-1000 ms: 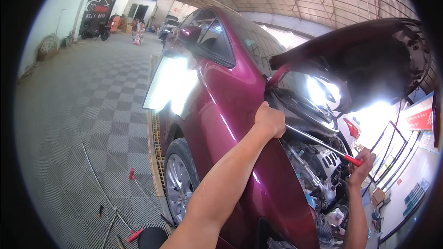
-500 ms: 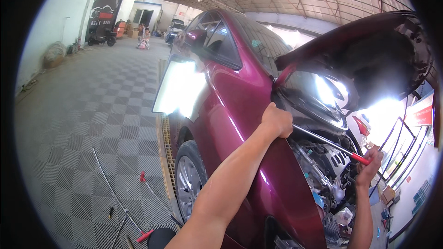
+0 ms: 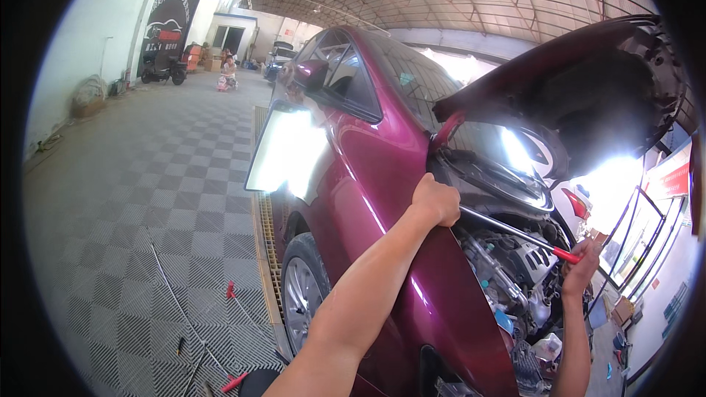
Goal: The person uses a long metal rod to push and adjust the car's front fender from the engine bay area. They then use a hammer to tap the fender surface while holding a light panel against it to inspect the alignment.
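Observation:
A long metal rod [image 3: 507, 227] with a red handle [image 3: 565, 255] slants across the engine bay of a dark magenta car. My right hand [image 3: 583, 268] is closed around the handle end, at the far side of the bay. Over the top edge of the front fender [image 3: 368, 176], my left hand [image 3: 435, 201] is closed in a fist where the rod's other end runs in. The rod's tip is hidden behind that hand and the fender. Below the rod lies the exposed engine [image 3: 526, 265]. The hood [image 3: 581, 95] stands raised above.
A bright light panel [image 3: 287, 151] stands beside the fender, above the front wheel [image 3: 303, 287]. Several rods, one with a red T-shaped handle [image 3: 234, 382], lie on the tiled floor [image 3: 147, 250]. Far back are a small person [image 3: 229, 70] and a parked scooter [image 3: 163, 70].
The view has shifted slightly, so the car appears a little lower. The red handle and my right hand appear slightly further left. Both hands keep their grip.

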A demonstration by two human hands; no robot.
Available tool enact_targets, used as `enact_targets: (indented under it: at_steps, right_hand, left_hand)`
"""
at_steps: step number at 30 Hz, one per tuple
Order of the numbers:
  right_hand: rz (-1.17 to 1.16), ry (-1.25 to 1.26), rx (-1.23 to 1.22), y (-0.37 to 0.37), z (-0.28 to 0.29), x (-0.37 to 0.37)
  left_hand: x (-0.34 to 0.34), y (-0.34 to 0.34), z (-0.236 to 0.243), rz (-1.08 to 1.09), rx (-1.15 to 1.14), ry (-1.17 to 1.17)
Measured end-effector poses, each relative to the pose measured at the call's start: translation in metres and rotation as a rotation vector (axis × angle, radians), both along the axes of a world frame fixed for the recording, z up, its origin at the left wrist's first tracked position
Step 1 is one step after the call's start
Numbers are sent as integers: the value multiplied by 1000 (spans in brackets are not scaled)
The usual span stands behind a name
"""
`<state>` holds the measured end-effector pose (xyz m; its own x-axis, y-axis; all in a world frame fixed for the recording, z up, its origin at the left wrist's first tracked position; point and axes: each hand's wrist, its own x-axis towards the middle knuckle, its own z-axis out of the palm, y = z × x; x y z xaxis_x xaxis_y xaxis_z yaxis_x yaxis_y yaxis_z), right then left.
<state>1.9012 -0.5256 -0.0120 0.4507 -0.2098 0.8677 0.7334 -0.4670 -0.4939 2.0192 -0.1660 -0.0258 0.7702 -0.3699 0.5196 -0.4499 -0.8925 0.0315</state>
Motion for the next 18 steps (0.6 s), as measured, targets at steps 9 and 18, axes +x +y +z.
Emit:
enact_targets:
  at_steps: [9, 18]
  right_hand:
    - [74, 70, -5, 14, -4, -9]
    - [38, 116, 38, 15, 15, -14]
  left_hand:
    - [1, 10, -9, -22, -55, -43]
    - [-9, 4, -7, -36, -90, -19]
